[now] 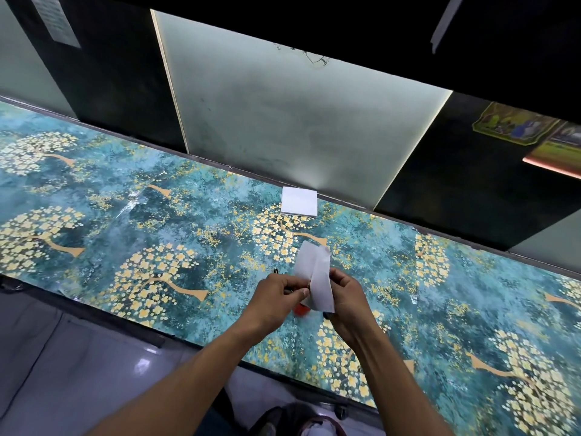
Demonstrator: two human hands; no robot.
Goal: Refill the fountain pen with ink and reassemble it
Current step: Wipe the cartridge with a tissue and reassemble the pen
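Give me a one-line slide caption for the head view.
Both hands, left and right, hold a white tissue above the floral-patterned table; folded tissues lie beyond.

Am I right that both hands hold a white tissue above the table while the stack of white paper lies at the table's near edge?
Not quite. The head view shows the stack of white paper at the table's far edge, by the wall. Both the left hand and right hand do hold the white tissue.

Teal and blue-green table cover (195,212) patterned with gold-trunked trees in pale yellow blossom; plain white folded paper (315,278) held above it; small white pad (299,202) near the far edge; a glimpse of orange-red (301,309) under the paper; dark panels around a frosted grey-white pane (283,121) behind
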